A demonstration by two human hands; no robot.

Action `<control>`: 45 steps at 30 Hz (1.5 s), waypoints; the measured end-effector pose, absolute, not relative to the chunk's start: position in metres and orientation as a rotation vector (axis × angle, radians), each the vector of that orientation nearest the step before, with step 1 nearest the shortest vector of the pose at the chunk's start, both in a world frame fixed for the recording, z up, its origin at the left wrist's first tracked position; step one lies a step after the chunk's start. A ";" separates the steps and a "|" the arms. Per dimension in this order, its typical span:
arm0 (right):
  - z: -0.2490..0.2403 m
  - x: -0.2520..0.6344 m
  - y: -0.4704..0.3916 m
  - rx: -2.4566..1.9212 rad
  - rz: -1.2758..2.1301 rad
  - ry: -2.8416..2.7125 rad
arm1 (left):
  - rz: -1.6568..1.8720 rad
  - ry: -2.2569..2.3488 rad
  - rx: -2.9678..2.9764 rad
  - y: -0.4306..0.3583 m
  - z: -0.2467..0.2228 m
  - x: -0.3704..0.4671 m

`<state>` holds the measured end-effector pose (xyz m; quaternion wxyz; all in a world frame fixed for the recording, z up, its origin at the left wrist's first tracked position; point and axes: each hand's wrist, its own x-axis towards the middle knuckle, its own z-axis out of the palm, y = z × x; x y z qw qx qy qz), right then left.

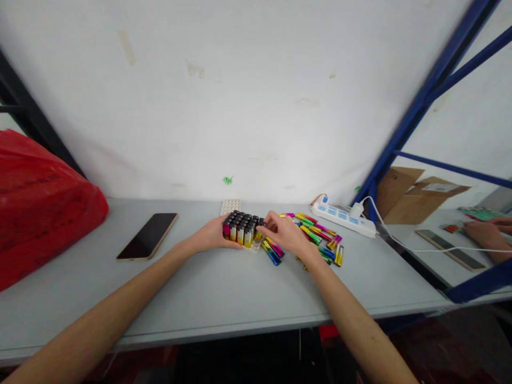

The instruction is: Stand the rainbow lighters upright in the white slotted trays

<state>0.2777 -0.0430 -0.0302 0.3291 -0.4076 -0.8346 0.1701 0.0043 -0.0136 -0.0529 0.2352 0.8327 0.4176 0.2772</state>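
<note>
A block of upright lighters (240,230) with black tops and shiny metallic bodies stands in a pale holder (255,247) at the middle of the table. My left hand (212,234) is wrapped round the block's left side, thumb along the front. At its right end, the fingers of my right hand (283,232) are pinched on a yellowish lighter (259,234), mostly covered by them. Beside and below that hand lie loose lighters (272,253) in blue, pink and yellow. More loose lighters (320,232) are heaped to its right, partly hidden by the wrist.
A pale studded tray (231,207) lies behind the block. To the left are a phone (148,237) and a red plastic bag (44,208). At back right, a white power strip (344,217) trails a cable. Past the blue frame (404,122), another person's hand (484,234) shows.
</note>
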 end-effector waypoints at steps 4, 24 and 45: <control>-0.030 0.277 -0.043 -1.063 0.441 -2.216 | 0.751 1.176 2.278 -0.013 -0.053 0.004; -0.026 0.289 -0.041 -1.112 0.690 -2.264 | 0.790 1.152 2.247 -0.012 -0.056 0.003; -0.027 0.295 -0.060 -1.363 0.375 -2.437 | 0.536 1.233 2.279 -0.018 -0.033 -0.016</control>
